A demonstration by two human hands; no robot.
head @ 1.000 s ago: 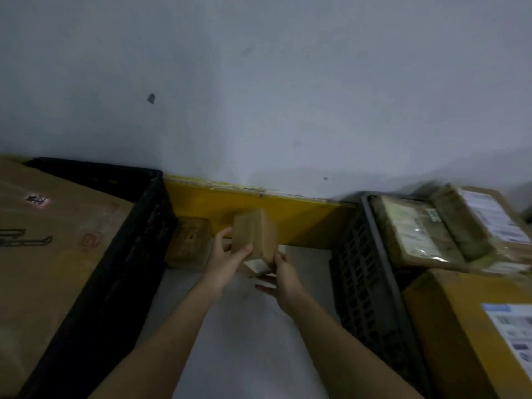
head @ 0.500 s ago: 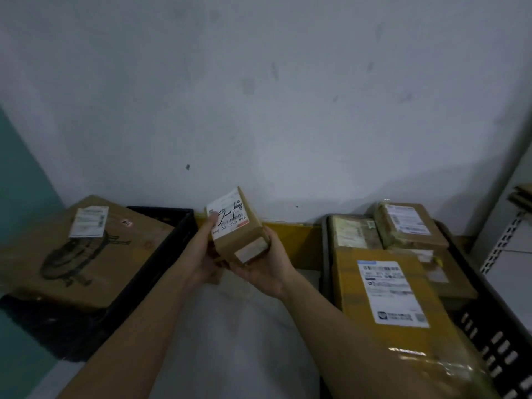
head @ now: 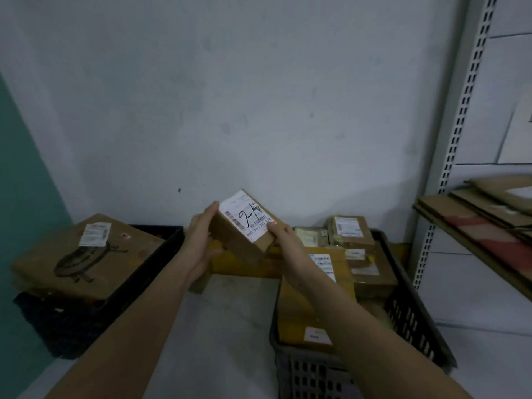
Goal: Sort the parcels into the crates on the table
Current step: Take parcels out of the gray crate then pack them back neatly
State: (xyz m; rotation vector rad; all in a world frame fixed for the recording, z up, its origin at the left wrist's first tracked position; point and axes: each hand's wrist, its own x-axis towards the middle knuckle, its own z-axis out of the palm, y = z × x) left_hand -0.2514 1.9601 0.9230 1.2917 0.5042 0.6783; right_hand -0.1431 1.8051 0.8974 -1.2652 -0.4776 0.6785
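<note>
**Two hands holding a small labelled parcel above the table**

Two bare arms are reaching in from 6 o'clock toward the middle of the view. Between them, held up in the air, is a small cardboard parcel point(head: 244, 227) with a white shipping label point(head: 246, 218) facing up – handwriting and a barcode are showing on it. The left hand point(head: 200, 240) is gripping the parcel's left side, fingers curled underneath and thumb lying along its upper edge. The right hand point(head: 283, 240) is gripping the right side, thumb pressing on the label's corner.

At 9 o'clock, a black crate point(head: 149, 272) is holding a large brown box point(head: 86, 257) with a printed drawing and a small label. At 4 o'clock, a dark slatted crate point(head: 408, 315) is holding several parcels, among them a yellow-wrapped parcel point(head: 299, 309) partly hidden by the right forearm. The pale table point(head: 230, 326) is lying between the two crates. At 3 o'clock, flattened cardboard sheets point(head: 478, 214) are resting on a shelf.
</note>
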